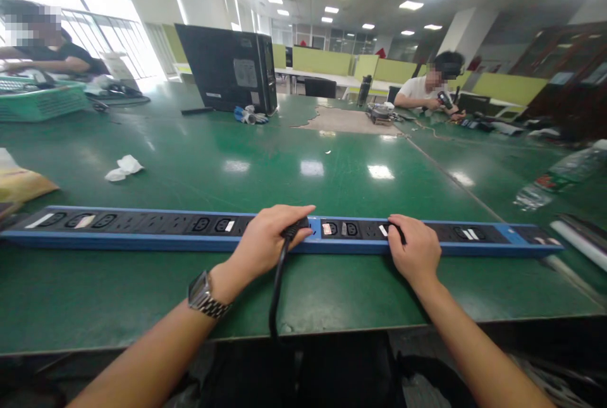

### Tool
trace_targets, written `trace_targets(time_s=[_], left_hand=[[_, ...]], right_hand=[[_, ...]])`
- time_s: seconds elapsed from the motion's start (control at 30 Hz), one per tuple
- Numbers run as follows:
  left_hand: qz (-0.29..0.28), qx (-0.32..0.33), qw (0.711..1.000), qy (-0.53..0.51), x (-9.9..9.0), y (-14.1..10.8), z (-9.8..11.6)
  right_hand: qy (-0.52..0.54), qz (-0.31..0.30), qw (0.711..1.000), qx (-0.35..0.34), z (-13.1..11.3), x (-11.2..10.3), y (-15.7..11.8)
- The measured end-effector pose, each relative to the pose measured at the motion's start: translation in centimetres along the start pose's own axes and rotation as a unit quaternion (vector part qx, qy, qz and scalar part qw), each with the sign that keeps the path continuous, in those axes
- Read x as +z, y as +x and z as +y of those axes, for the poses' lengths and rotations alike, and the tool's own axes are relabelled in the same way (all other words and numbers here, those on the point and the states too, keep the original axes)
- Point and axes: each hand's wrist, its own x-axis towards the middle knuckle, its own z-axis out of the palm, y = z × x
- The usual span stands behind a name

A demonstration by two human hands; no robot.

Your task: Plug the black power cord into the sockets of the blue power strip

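Observation:
A long blue and black power strip (180, 240) lies across the table in front of me, with rows of sockets and small white labels along its top. My left hand (265, 234), with a watch on its wrist, is closed around a black plug (294, 228) at the strip's middle. From that plug a black power cord (276, 288) hangs over the table's front edge. Whether its pins sit in a socket is hidden. Further right, my right hand (417, 248) grips the power strip, thumb and forefinger bent over it; a dark part shows between them.
The green table (265, 186) holds a black computer case (222, 69), blue-grey gloves (250, 115), crumpled tissue (124, 167) and a plastic bottle (564, 174). A green basket (42, 104) stands at left. One person (66, 57) sits behind it; another person (422, 92) works at far right.

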Motion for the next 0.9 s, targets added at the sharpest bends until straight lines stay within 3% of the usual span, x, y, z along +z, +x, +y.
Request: trace_targets(time_s=[0.13,0.33,0.6,0.77,0.9], left_hand=[[-0.035,-0.015,0.999,0.028,1.8,1.1,0.4],[-0.083,0.010,0.995,0.052,2.0,0.2,1.5],[-0.051,-0.089,0.995,0.004,1.6,0.3,0.9],[-0.061,-0.082,0.995,0.022,1.9,0.4,0.3],[-0.088,-0.065,0.989,0.095,2.3,0.5,1.2]], right_hand=[[0.007,0.001,1.000,-0.001,-0.1,0.0,0.0],[0.007,-0.003,1.000,0.014,-0.2,-0.1,0.0],[0.010,0.008,1.000,0.011,-0.3,-0.1,0.0],[0.007,0.006,1.000,0.020,-0.3,0.0,0.0],[0.009,0.008,1.000,0.019,-0.2,0.0,0.0]])
